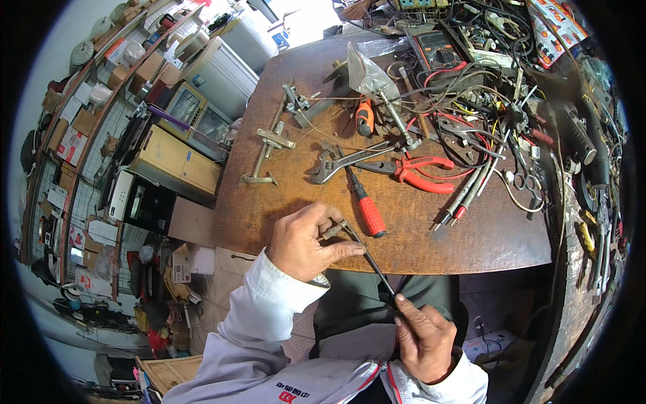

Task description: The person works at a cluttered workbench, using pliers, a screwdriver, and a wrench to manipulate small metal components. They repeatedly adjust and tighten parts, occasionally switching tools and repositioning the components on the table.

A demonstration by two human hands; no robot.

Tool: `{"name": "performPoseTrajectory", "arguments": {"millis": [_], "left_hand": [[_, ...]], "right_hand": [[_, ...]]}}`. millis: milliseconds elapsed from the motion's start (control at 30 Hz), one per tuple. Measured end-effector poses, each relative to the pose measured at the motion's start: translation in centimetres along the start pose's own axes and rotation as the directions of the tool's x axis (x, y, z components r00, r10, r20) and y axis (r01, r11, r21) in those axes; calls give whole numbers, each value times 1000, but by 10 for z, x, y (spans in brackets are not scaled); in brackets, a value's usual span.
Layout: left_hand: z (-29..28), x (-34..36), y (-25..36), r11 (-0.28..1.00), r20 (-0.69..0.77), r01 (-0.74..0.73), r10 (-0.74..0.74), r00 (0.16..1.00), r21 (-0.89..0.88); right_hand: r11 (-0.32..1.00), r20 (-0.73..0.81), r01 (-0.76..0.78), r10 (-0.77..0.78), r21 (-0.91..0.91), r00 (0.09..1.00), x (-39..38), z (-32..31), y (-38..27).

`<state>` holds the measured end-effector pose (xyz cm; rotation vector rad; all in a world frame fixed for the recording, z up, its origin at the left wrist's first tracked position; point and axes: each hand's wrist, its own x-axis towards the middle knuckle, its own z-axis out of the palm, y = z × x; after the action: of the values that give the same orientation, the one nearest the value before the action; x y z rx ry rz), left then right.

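Note:
My left hand (306,242) grips a small brass-coloured metal fitting (333,231) at the table's near edge. A thin dark rod (373,264) runs from that fitting down to the right, and my right hand (424,337) is closed on its lower end. Just beyond my hands lie a red-handled screwdriver (369,212), red-handled pliers (424,175) and an adjustable wrench (330,168). Farther back are metal fittings (269,141), an orange-and-black tool (365,118) and a clear plastic bag (363,71).
The wooden table (511,242) carries tangled cables (464,108), a multimeter (434,50) and scissors (525,178) toward its right. A cluttered ledge (585,202) runs along the right. At left stand shelves (87,135) with boxes and several appliances (175,161).

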<state>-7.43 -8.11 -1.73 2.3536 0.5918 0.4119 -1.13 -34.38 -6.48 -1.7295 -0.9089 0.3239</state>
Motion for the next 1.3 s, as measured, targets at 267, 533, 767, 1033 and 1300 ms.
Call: {"name": "performPoseTrajectory", "arguments": {"millis": [267,533,767,1033,1300], "left_hand": [[2,-2,-8,1000,21,13,-13,1000,-23],[1,-3,-9,999,20,-11,12,1000,-43],[1,-3,-7,999,29,-27,28,999,-30],[3,-2,-1,996,-75,-61,65,995,62],[8,-4,0,995,-179,-28,45,983,99]], "right_hand": [[979,47,-58,50,193,998,5,-7,23],[961,155,-103,65,258,986,16,-25,25],[974,172,-86,50,208,984,20,-29,20],[994,-23,-64,66,93,998,-1,14,-10],[999,-96,-29,31,24,995,-3,39,-19]]}}
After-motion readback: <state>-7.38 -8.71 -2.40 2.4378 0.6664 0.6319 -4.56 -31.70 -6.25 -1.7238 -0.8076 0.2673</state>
